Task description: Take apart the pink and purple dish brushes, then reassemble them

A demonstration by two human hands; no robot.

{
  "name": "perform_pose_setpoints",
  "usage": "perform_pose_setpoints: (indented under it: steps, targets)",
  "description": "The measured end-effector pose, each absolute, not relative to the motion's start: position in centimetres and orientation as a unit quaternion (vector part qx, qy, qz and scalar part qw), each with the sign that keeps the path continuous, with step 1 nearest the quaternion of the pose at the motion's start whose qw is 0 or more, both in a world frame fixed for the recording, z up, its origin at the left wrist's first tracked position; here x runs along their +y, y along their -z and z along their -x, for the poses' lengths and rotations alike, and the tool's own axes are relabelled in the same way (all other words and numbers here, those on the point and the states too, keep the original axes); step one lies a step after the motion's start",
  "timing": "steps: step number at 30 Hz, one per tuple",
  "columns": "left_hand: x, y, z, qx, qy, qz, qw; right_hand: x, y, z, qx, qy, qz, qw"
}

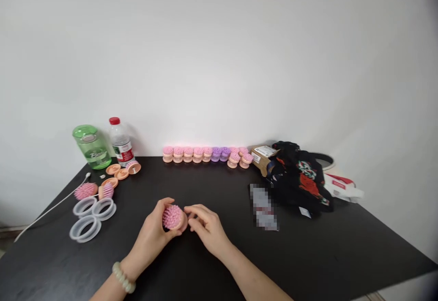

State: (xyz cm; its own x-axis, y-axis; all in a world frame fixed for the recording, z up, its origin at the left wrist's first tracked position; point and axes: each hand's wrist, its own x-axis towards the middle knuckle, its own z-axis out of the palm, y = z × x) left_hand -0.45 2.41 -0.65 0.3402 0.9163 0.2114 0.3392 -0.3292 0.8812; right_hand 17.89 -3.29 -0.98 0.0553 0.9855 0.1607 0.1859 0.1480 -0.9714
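Observation:
My left hand point(150, 235) cradles a round pink-bristled scalp brush point(173, 217) with a peach base, its bristles facing up and left. My right hand point(207, 230) sits just to the right, its curled fingertips at the brush's peach rim. I cannot tell whether those fingers grip it. Both hands are above the black table point(301, 255). A pale beaded bracelet point(123, 277) circles my left wrist.
Pink and purple brushes point(205, 153) line the far edge. At left lie peach discs point(118, 172), pink brushes point(85, 191), clear plastic rings point(85, 228), a green bottle point(92, 147) and a water bottle point(121, 141). At right are a black printed fabric bundle point(297, 178) and a cardboard parcel point(263, 157).

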Motion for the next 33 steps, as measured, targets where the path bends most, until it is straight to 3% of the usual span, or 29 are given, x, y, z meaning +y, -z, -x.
perform_pose_setpoints:
  steps: [9, 23, 33]
  targets:
    - [2.0, 4.3, -0.3, 0.334, -0.356, -0.843, 0.224, -3.1, 1.7, -16.9, -0.659, -0.255, 0.570, 0.419]
    - [1.7, 4.9, -0.3, 0.369, -0.345, -0.833, 0.224, 6.9, 3.3, -28.9, -0.485, -0.081, 0.746, 0.449]
    - [1.7, 4.2, -0.2, 0.373, -0.331, -0.832, 0.243, 11.7, 5.1, -34.4, -0.446, -0.051, 0.747, 0.491]
